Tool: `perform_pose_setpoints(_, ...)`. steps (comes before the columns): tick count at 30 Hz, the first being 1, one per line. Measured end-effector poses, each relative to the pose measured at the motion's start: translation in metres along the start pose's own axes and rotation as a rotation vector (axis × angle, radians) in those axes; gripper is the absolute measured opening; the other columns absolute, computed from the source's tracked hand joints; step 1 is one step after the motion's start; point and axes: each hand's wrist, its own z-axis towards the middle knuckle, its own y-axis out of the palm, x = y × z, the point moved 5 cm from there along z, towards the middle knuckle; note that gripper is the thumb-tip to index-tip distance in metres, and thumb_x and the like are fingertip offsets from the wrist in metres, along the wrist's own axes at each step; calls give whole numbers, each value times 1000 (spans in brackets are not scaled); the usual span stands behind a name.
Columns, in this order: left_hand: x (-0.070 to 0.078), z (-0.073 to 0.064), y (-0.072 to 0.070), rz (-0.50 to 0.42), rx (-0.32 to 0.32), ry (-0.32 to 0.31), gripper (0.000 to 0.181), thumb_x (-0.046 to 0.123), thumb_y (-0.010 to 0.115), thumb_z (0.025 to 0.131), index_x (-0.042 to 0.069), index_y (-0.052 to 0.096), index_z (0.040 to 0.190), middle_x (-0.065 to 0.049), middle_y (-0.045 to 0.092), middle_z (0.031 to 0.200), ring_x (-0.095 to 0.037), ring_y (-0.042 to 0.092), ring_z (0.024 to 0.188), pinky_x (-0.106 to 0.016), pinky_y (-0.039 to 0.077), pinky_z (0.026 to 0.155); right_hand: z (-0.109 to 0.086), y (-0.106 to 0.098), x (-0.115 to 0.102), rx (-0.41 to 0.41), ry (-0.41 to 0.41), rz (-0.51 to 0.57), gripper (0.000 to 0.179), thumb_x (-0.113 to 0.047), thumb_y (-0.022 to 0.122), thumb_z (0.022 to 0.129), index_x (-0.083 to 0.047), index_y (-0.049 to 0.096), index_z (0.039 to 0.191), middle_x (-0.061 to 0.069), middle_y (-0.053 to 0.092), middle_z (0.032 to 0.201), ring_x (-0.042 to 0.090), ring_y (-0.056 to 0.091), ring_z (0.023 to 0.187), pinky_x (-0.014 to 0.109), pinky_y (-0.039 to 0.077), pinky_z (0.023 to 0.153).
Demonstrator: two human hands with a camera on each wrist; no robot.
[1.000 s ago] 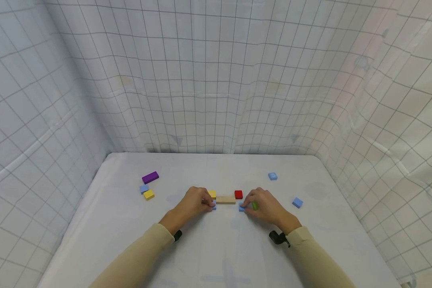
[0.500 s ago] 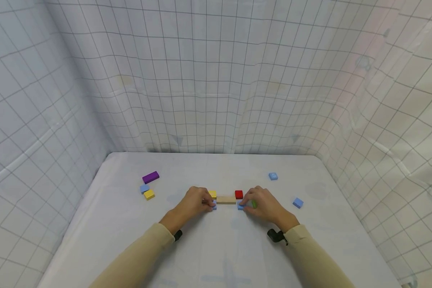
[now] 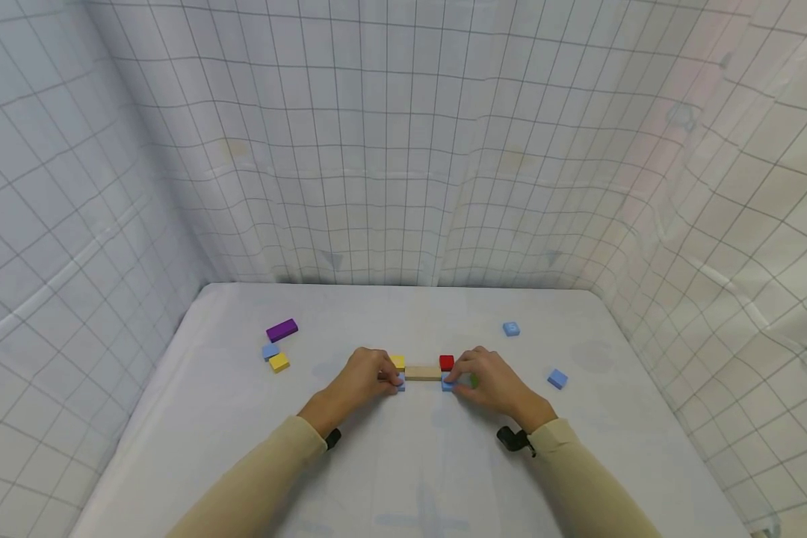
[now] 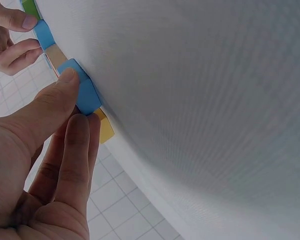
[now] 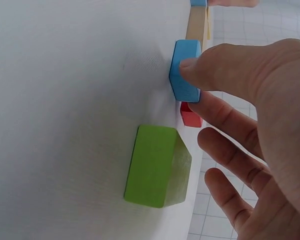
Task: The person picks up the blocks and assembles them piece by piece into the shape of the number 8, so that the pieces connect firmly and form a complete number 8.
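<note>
My left hand (image 3: pixel 365 377) pinches a light blue block (image 4: pixel 88 97) between thumb and fingers at the left end of a natural wood plank (image 3: pixel 422 373). At the plank's other end, my right hand (image 3: pixel 494 382) has its thumb and a finger on a second light blue block (image 5: pixel 185 87), while its other fingers are spread. Behind these, a yellow block (image 3: pixel 397 361) is by the left end and a red block (image 3: pixel 447 362) by the right. Partly hidden under the right hand in the head view, a green block (image 5: pixel 150 165) stands apart from the row.
Toward the left of the white table (image 3: pixel 403 463) lie a purple block (image 3: pixel 282 330), a blue block (image 3: pixel 270 351) and a yellow block (image 3: pixel 279 363). Two more blue pieces lie on the right, one farther back (image 3: pixel 511 329) and one nearer (image 3: pixel 557 379). Gridded white curtains surround the table.
My right hand has shifted slightly left with its blue block, closing the gap to the plank's right end. The left hand and its block stay put.
</note>
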Motion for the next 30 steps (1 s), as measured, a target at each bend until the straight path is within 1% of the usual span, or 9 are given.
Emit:
perform_pose_setpoints(3,1,0,-1,10,12,25,15,14,106,84,22,94,90,5,85,99,-11,79,97,-26,68,88,0,-1,-1,0,-10,-1,16,-13,95,98,-23,91,110,-2,85,118,27,72,120,53,62,103)
perform_pose_setpoints(4,8,-4,-6,27,22,40,15,14,106,84,19,95,91,2,85,101,-14,80,98,-27,69,89,1,-1,-1,-1,-10,-1,16,-13,95,98,-23,91,110,-2,85,118,27,72,120,53,62,103)
perform_pose_setpoints(5,9,-4,-6,30,23,43,15,14,106,84,18,95,92,2,85,101,-14,80,98,-27,69,89,1,0,-1,-5,-6,2,15,-14,95,98,-23,91,110,-2,85,118,26,72,120,52,62,104)
perform_pose_setpoints(10,1,-1,0,45,20,9,16,14,107,84,22,95,92,7,85,101,-9,79,99,-26,69,92,1,0,-1,-3,0,-6,16,-14,95,98,-24,91,110,-3,85,118,24,71,120,50,62,103)
perform_pose_setpoints(11,-8,2,5,32,14,-4,17,16,107,83,25,95,91,11,84,100,-5,77,97,-24,69,90,1,0,-1,1,-3,-9,16,-13,95,98,-24,91,110,-3,85,118,24,71,119,51,62,102)
perform_pose_setpoints(14,-12,3,8,38,12,-7,18,18,108,83,26,95,92,14,83,100,-2,76,96,-24,68,91,1,0,-1,4,-7,-12,17,-12,95,98,-24,91,109,-3,84,118,25,72,120,52,62,102)
perform_pose_setpoints(22,-12,3,7,35,13,-2,18,19,109,82,26,95,92,15,83,99,1,73,94,-24,68,90,1,-2,-3,-5,3,-22,16,-14,95,98,-24,91,110,-2,85,119,27,72,122,54,62,104)
perform_pose_setpoints(26,-2,1,2,30,5,-15,17,15,107,84,24,95,91,12,83,98,-3,75,95,-27,69,92,1,-2,-3,-9,-2,-22,16,-15,95,98,-24,91,111,-2,85,120,27,72,122,54,63,105)
perform_pose_setpoints(30,22,-7,-13,34,16,9,14,9,105,85,15,94,92,1,85,100,-15,79,98,-33,70,93,1,-1,-3,-11,-7,-23,16,-15,95,98,-24,91,111,-3,85,119,25,72,121,52,63,106)
